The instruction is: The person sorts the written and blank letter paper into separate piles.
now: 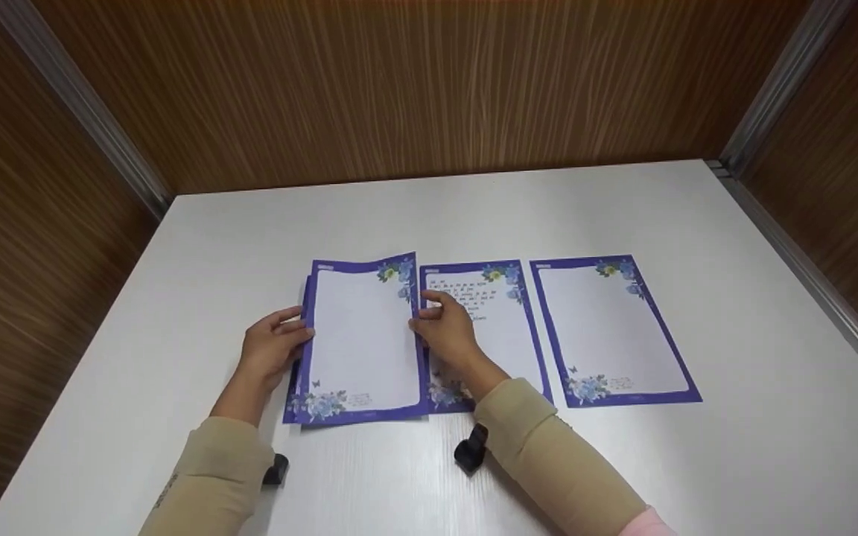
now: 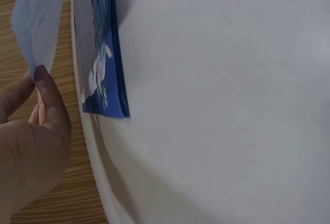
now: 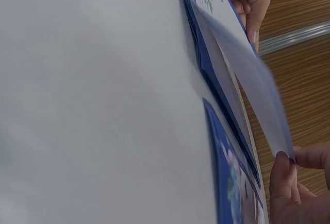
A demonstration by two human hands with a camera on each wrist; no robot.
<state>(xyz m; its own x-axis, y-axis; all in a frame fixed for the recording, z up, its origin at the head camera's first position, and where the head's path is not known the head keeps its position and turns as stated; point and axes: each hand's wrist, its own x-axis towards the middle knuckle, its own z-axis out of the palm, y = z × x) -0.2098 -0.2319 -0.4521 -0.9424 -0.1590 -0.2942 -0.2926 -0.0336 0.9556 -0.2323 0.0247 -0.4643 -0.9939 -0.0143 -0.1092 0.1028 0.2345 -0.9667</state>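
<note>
A sheet of paper (image 1: pixel 366 335) with a purple border and blue flowers is held slightly raised, its top edge gently bent. Its left edge is pinched by my left hand (image 1: pixel 269 350), thumb in front. On the opposite edge, my right hand (image 1: pixel 450 331) pinches the paper between thumb and fingers. Beneath it another purple-bordered sheet (image 1: pixel 291 409) peeks out at the left. The right wrist view shows both the right hand (image 3: pixel 304 185) and the left hand (image 3: pixel 251 0) on the lifted sheet (image 3: pixel 258 90), apart from the papers below.
A matching sheet with handwritten lines (image 1: pixel 500 357) lies in the middle, partly under my right hand. Farther right lies a blank bordered sheet (image 1: pixel 615 327). The white table (image 1: pixel 511 216) meets wood-grain panels (image 1: pixel 429 89) behind and at both sides. Black wrist devices (image 1: pixel 470 450) hang by the sleeves.
</note>
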